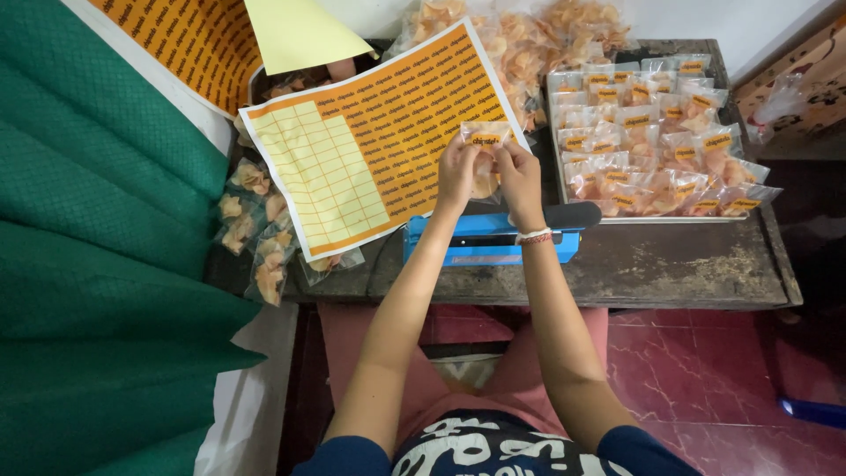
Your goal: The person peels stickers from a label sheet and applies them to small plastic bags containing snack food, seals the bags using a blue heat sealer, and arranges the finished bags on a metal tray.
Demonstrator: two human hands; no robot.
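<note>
Both hands, left (457, 169) and right (520, 176), pinch a chip bag (486, 157) above the blue sealer (490, 238); label on. Sealing looks next: needs bag mouth flat.

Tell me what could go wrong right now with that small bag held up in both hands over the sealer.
1. The left hand and right hand pinch the small chip bag only near its top; it might slip onto the blue sealer.
2. The orange label could end up crooked or creased.
3. The sticker sheet lies loosely over unlabelled bags, so an elbow could shift it.
</note>
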